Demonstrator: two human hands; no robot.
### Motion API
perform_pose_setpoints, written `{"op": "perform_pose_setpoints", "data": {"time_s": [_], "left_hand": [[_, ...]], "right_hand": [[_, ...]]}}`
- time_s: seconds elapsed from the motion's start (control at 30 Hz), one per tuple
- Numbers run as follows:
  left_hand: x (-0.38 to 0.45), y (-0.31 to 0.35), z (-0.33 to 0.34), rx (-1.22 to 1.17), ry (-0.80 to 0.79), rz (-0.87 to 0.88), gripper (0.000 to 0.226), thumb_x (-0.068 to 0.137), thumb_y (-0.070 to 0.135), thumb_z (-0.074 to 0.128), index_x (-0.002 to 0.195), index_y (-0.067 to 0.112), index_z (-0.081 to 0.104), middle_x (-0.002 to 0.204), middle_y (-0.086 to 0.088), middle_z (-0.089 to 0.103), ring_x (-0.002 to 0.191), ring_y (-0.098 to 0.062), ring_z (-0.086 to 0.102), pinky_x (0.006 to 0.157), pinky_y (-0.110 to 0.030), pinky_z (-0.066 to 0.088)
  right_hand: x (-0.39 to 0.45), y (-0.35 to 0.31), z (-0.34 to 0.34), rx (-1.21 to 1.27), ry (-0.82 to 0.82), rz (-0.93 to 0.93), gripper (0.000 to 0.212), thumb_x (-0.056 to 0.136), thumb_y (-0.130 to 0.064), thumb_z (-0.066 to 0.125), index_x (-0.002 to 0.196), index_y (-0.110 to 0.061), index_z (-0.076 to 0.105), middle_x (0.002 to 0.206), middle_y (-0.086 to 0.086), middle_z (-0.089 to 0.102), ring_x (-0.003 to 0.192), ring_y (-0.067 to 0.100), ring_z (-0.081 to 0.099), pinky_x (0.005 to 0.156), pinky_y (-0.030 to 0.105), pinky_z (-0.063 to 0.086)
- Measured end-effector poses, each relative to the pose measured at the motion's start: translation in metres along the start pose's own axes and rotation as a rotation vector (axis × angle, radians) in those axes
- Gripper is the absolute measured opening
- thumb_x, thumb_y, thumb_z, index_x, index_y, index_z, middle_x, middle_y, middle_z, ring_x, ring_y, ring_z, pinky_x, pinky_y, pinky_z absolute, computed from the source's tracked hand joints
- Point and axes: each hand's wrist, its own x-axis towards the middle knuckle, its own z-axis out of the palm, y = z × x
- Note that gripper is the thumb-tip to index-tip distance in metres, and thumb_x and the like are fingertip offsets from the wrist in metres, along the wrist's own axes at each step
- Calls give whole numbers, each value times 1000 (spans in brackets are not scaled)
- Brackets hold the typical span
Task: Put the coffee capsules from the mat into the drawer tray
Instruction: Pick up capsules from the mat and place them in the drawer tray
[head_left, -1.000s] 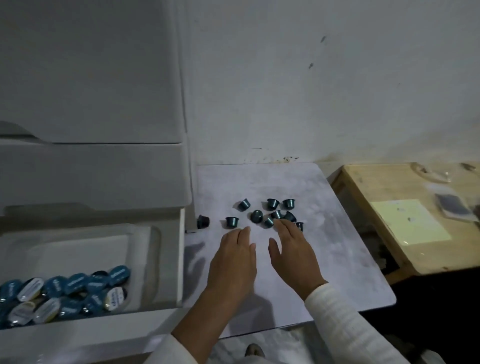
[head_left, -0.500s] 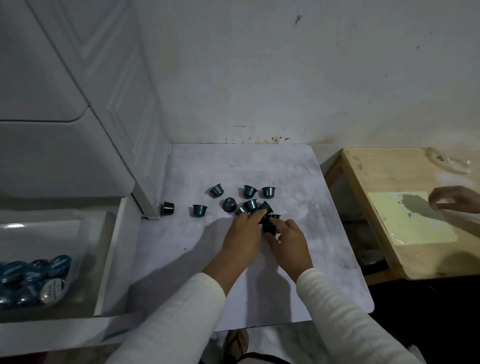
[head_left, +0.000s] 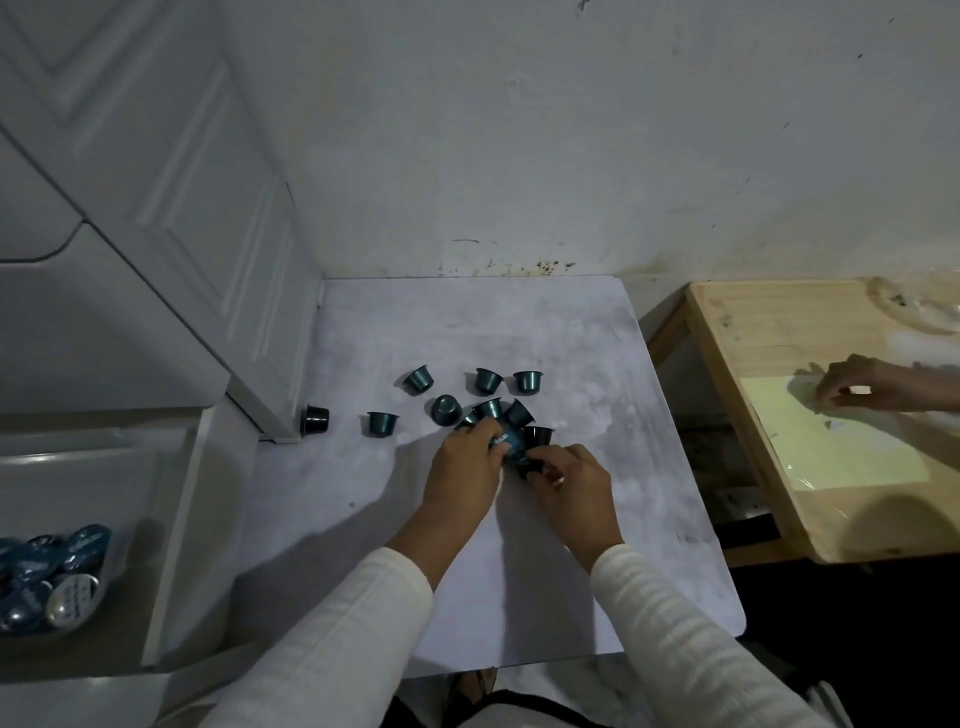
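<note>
Small teal metal coffee capsules (head_left: 485, 405) are lying clustered mid-mat; I am seeing both hands curled onto the nearest ones, the left hand (head_left: 465, 467) pinching a label-up capsule, the right hand (head_left: 569, 480) closing on a dark one. I would be gathering several together before lifting. The pale grey mat (head_left: 571, 571) is offering clear room leftward toward the white drawer tray (head_left: 171, 545); one dark stray capsule (head_left: 315, 419) is sitting by the cabinet corner.

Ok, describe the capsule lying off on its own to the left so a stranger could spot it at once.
Start at the grey mat and go to its left edge, at the white cabinet corner. The lone capsule lies there on its side, well apart from the cluster, and looks darker, almost black, against their teal.
</note>
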Motion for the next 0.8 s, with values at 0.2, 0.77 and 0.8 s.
{"op": "perform_pose_setpoints", "data": {"time_s": [0.2, 0.77, 0.8], "left_hand": [[1, -1, 6, -169, 46, -63, 15, 87, 8, 58, 100, 12, 65, 97, -8, 69, 88, -17, 64, 76, -20, 48], [-12, 5, -25, -311, 101, -148, 26, 88, 0, 52, 93, 12, 74, 98, -4, 73, 83, -6, 58, 74, -13, 42], [-13, 6, -31, -314, 110, -136, 26, 88, 0, 52, 93, 13, 75, 97, -4, 73, 82, -6, 58, 72, -11, 42]], "right_hand": [[0, 4, -3, 100, 46, 75, 17, 80, -16, 70, 97, -16, 71, 88, -1, 59, 72, 7, 59, 77, 12, 47], [4, -7, -12, 547, 63, 391, 17, 79, 0, 65, 83, -11, 76, 89, 7, 73, 86, 15, 65, 78, 18, 49], [5, -11, -14, 563, 63, 371, 17, 79, 1, 65, 83, -11, 75, 89, 8, 73, 85, 15, 65, 76, 16, 49]]}}
